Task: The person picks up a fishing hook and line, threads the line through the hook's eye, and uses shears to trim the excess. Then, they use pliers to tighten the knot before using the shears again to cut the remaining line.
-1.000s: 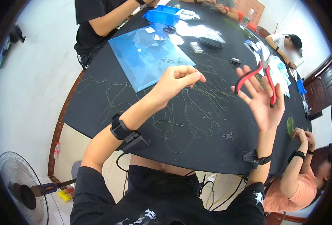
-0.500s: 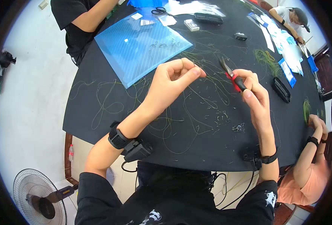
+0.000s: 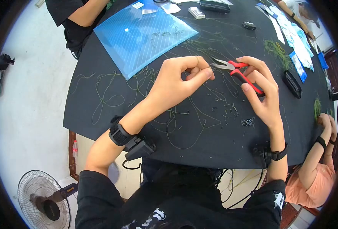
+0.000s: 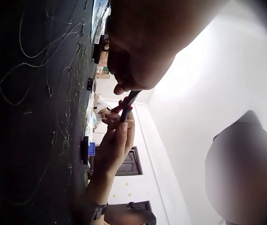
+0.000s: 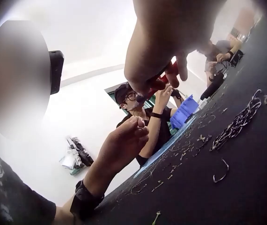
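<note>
**Pliers sideways in the right hand, tips aimed at the left fingers**

Closest up you've got the wearer's black T-shirt (image 3: 153,215) with a white print, a strapped-on camera at each wrist, and a fan (image 3: 44,202) off to the left. Then comes the black tabletop (image 3: 211,152), with a little clump of metal hooks (image 3: 248,121) in front of the right wrist and loose hooks (image 3: 226,111) scattered just left of it.

Main event is above those: the right hand (image 3: 267,91) grips the red-and-black pliers (image 3: 227,65), fingers curled in around the spread handles. They're up in the air between the two hands. From the head view the long axis runs mostly left-right, handle ends lower on the right, nose pointing left. Jaws are parted, tips right by the left hand's fingertips; can't tell if they touch.

Left hand (image 3: 180,78) has thumb and forefinger pinched together, a thin line (image 3: 198,61) running over the forefinger. Anything else in that pinch is too tiny to make out.

Further out there are loopy strands all over the cloth, a blue folder (image 3: 142,42) to the left, a black tray (image 3: 292,84) to the right and a green bunch of line (image 3: 279,53) past it. Way back: a white box (image 3: 196,12), a black case (image 3: 214,5) and other people around the table.
</note>
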The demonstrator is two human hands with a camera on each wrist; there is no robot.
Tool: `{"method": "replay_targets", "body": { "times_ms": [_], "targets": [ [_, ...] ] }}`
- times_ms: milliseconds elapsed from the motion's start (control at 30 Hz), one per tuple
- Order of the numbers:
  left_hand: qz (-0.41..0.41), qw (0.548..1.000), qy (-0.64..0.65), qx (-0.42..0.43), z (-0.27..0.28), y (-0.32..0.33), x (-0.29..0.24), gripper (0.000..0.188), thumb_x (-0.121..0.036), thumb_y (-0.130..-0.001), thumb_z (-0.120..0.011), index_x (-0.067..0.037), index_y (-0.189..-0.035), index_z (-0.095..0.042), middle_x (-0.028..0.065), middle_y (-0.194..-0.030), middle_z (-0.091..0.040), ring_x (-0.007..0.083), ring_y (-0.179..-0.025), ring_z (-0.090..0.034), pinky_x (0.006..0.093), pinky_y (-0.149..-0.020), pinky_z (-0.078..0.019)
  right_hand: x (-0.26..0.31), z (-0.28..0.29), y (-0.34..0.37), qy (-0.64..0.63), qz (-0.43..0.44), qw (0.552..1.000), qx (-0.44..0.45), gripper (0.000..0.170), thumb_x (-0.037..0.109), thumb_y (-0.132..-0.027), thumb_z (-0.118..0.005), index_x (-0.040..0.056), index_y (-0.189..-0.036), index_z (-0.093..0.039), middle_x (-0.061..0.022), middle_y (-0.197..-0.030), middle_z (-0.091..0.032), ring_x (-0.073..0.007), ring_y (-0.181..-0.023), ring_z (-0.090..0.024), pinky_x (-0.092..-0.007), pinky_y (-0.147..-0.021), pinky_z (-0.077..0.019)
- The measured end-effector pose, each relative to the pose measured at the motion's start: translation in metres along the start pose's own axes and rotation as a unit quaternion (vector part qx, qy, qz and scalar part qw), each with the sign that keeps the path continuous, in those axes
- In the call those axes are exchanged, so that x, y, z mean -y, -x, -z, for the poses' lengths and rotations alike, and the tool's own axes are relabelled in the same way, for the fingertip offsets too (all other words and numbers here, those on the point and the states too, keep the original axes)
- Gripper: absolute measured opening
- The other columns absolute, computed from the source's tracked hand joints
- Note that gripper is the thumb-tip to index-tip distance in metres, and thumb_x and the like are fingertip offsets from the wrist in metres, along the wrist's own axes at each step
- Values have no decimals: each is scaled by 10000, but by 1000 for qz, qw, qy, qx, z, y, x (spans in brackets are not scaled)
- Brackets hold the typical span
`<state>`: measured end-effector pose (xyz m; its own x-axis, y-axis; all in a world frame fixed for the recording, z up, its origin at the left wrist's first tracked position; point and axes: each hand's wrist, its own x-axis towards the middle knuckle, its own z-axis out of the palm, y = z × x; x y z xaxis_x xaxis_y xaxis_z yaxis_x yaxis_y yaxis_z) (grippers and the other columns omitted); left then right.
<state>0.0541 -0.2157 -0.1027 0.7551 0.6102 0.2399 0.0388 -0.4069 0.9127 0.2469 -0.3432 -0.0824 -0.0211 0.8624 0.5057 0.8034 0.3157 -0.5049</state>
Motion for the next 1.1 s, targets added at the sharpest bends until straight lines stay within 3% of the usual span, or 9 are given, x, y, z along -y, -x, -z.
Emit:
{"method": "replay_targets", "body": {
  "times_ms": [133, 233, 333, 433, 567, 667, 700, 833, 1100],
  "targets": [
    [-18, 1000, 15, -20, -2, 0, 5, 141, -130, -808, -587, -22, -782, -674, -12, -492, -429, 44, -480, -345, 236, -474, -285, -1, -1, -1, 6, 8, 1000, -11, 156, 54, -729, -610, -7, -872, -596, -132, -1094, -567, -276, -980, -545, -335, -844, -420],
    [2, 1000, -4, 22, 4, 0, 1, 176, -143, -871, -560, 5, -831, -646, -48, -648, -480, 19, -601, -380, 197, -564, -311, 3, -1, 0, 53, 16, 998, -9, 126, 50, -721, -610, -2, -833, -585, -126, -1073, -568, -271, -971, -517, -338, -843, -401],
    [-39, 999, 13, -31, -2, -2, 9, 135, -123, -814, -584, -16, -765, -650, -5, -518, -471, 47, -480, -353, 235, -473, -287, 8, -2, 2, 84, -12, 996, -14, 143, 43, -722, -578, 15, -687, -443, -150, -1149, -540, -231, -931, -481, -324, -836, -374],
    [-37, 998, 17, -40, -3, -2, 10, 139, -130, -822, -584, -19, -767, -648, -6, -513, -465, 51, -478, -346, 234, -473, -282, 8, 1, 0, 186, 44, 981, -28, 172, 141, -805, -552, 13, -731, -464, -154, -1140, -536, -257, -954, -483, -358, -868, -359],
    [-24, 999, 14, -22, -2, -2, 9, 153, -140, -844, -579, -12, -793, -646, -21, -560, -454, 44, -541, -370, 224, -524, -305, -5, 0, 4, 107, 31, 993, -40, 396, 359, -938, -377, -4, -816, -478, -160, -1101, -520, -266, -968, -491, -374, -886, -358],
    [20, 1000, 7, 15, 2, -1, 4, 178, -148, -878, -567, 12, -845, -636, -35, -684, -513, 30, -667, -437, 199, -627, -361, 2, -2, 7, -20, -64, 998, 6, 330, 306, -911, -440, -6, -813, -485, -149, -1051, -520, -249, -932, -516, -340, -841, -391],
    [22, 1000, 6, 15, 2, -1, 3, 180, -150, -878, -567, 13, -847, -637, -36, -682, -510, 31, -669, -438, 201, -631, -363, 4, -5, 6, -26, -55, 998, -13, 164, 148, -808, -573, 8, -808, -487, -159, -942, -525, -272, -877, -529, -317, -763, -425],
    [16, 1000, 8, 16, 2, 0, 2, 180, -154, -878, -572, 11, -850, -638, -43, -670, -487, 30, -660, -424, 200, -621, -354, 4, -6, 4, 25, 21, 999, -24, 164, 97, -763, -620, 5, -846, -513, -154, -948, -553, -272, -809, -560, -327, -722, -451],
    [13, 1000, 7, 22, 1, 1, 0, 173, -149, -873, -568, 5, -843, -639, -57, -644, -458, 16, -610, -377, 190, -570, -311, 7, -13, 5, -18, -22, 998, -47, 281, 96, -748, -639, -1, -999, -556, -151, -971, -565, -283, -866, -570, -345, -763, -456]
  ]
}}
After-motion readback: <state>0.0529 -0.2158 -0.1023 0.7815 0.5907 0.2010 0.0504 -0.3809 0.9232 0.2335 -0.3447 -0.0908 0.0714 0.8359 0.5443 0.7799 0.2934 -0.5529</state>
